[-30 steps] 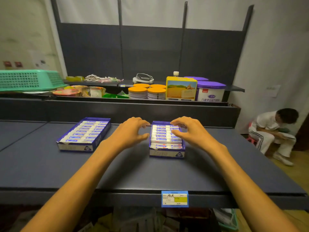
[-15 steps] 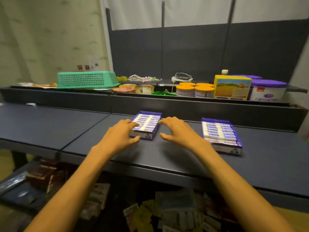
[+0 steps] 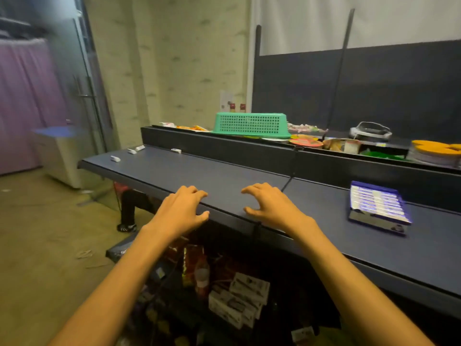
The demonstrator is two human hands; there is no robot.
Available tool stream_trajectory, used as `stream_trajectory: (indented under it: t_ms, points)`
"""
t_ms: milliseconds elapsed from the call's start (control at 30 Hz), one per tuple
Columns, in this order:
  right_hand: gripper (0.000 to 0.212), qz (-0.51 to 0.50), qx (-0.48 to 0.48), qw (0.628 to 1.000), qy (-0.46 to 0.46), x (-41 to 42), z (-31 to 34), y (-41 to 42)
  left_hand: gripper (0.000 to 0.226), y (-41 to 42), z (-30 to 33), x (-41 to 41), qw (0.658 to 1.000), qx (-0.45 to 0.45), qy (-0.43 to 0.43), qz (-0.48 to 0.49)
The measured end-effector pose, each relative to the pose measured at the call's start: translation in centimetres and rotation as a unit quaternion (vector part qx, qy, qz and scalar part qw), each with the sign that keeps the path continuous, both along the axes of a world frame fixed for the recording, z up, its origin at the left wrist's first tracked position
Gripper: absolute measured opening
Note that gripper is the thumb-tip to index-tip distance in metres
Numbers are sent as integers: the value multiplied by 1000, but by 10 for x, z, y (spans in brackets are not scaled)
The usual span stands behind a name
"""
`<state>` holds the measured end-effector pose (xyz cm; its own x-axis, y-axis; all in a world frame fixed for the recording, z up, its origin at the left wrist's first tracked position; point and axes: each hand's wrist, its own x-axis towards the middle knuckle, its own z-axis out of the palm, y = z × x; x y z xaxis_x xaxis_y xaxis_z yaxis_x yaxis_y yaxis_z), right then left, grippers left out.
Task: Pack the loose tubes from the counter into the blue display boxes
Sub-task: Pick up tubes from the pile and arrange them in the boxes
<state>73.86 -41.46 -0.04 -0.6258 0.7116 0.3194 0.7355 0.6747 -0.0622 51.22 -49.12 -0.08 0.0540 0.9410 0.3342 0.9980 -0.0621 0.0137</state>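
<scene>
Hovering hands over counter edge

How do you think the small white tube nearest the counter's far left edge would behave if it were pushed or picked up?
The white tube looks small, so probably light and easy to lift. It lies flat on the smooth dark counter, so a push would likely slide it, perhaps off the nearby edge. Blur hides whether it is round enough to roll.

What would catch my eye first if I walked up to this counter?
Two bare hands, left and right, hover empty over the counter's near edge. To their right lies a blue box packed with tubes. A green basket sits upturned on the ledge behind, and small white pieces lie at the counter's far left end.
</scene>
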Motion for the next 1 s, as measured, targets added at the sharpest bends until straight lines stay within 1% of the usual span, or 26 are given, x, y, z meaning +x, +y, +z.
stream_trajectory:
  t_ms: [167,367,567,800,1000]
  points:
    - [50,29,5,1000,-6,-98,3,26,58,9,-5,-95,999,1,-9,44]
    - [50,47,-4,999,-9,-192,-5,76,57,47,-18,-184,998,4,-20,57]
    - [49,56,-11,998,8,-279,-9,139,54,104,-17,-270,998,-8,-21,66]
    - [49,55,-10,998,9,-373,0,208,56,177,-4,-365,997,-12,-12,81]
    - [49,45,-22,999,-1,-441,7,251,54,230,-2,-438,997,-7,-36,75]
